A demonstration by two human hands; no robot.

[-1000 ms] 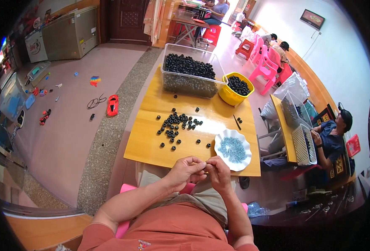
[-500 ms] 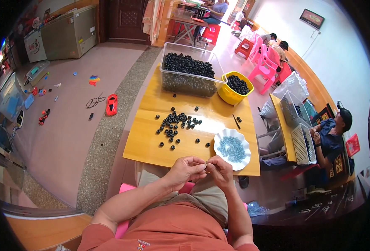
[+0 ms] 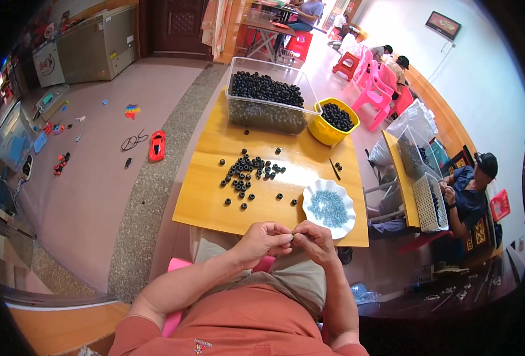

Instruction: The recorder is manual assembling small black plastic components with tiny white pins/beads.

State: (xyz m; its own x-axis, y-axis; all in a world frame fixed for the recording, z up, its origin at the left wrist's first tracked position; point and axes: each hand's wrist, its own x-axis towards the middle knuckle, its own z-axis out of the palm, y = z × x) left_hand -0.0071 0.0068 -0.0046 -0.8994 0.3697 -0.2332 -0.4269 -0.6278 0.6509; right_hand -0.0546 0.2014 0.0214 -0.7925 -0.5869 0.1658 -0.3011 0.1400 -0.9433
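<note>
The left hand (image 3: 264, 238) and the right hand (image 3: 313, 238) meet fingertip to fingertip over the person's lap, just at the near edge of the desk (image 3: 215, 202). Both are pinched closed around something very small held between them; it is too tiny to make out, though it is probably one of the small parts from the desk.

Just beyond the right hand sits a white scalloped plate (image 3: 330, 207) filled with small pale blue pieces (image 3: 329, 207). Further out, near the middle of the desk, lies a loose scatter of small black rings (image 3: 247, 172), some touching, some apart. At the far end stand a clear plastic bin (image 3: 266, 102) heaped with black parts and, beside it, a yellow tub (image 3: 332, 121) holding more of them.

The risk I judge most likely is a drop: the hands work over the lap, not over the desk, so a part slipping from the pinch would fall onto the clothing or the floor. A careless reach forward could also nudge the plate, which sits near the desk's edge.
</note>
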